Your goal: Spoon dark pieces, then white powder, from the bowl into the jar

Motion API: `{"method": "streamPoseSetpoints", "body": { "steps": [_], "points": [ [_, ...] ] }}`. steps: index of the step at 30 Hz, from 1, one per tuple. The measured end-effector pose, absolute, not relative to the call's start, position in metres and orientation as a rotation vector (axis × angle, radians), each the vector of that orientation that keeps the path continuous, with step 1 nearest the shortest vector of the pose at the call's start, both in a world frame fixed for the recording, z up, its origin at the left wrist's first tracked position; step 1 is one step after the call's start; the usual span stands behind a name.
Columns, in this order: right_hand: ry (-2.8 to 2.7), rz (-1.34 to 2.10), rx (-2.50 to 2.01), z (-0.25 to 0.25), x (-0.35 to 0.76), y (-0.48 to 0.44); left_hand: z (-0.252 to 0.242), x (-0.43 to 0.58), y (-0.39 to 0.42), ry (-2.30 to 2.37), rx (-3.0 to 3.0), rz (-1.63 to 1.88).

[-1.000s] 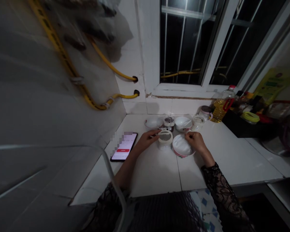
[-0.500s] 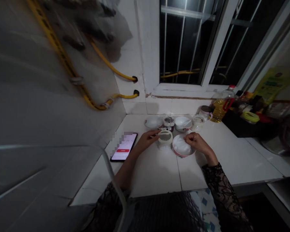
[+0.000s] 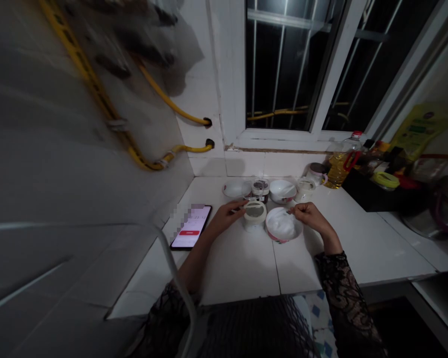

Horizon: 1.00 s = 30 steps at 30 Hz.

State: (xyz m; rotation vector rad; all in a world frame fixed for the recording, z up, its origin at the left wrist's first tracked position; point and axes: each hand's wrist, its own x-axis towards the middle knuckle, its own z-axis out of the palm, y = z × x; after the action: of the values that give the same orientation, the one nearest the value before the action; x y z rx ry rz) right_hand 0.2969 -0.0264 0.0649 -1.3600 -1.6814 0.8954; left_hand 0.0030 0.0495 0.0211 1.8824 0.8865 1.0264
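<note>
My left hand (image 3: 227,217) is at the left side of a small jar (image 3: 254,223) with a pale rim. Its thumb and fingers close on the edge of the jar's raised clear lid (image 3: 254,200). My right hand (image 3: 312,217) is closed in a pinch over the right rim of a bowl (image 3: 280,239) with a pink pattern outside. White stuff (image 3: 281,222) lies in that bowl. What the right fingertips pinch is too small and dark to make out.
Behind stand a dish (image 3: 235,189), a dark-lidded jar (image 3: 260,186), a bowl with a white spoon (image 3: 282,194), another jar (image 3: 305,190) and a mug (image 3: 316,174). An oil bottle (image 3: 339,166) is at right. A lit phone (image 3: 191,228) lies at left.
My right hand has drawn back to the right, from above the white stuff to the bowl's right rim. The left hand stays at the jar.
</note>
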Motion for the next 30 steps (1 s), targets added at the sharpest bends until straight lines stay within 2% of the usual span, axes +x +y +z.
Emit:
{"method": "streamPoseSetpoints", "body": {
  "steps": [13,23,30],
  "points": [
    [-1.684,0.807,-1.418,0.064,0.302,-0.025,0.019,0.004,0.051,0.891,1.892,1.040],
    [-1.876,0.921,-1.324,0.057,0.295,-0.025,0.017,0.004,0.052,0.890,1.872,1.046],
    [-1.802,0.897,-1.363,0.061,0.290,-0.027,0.016,0.004,0.052,0.888,1.871,1.044]
  ]
}}
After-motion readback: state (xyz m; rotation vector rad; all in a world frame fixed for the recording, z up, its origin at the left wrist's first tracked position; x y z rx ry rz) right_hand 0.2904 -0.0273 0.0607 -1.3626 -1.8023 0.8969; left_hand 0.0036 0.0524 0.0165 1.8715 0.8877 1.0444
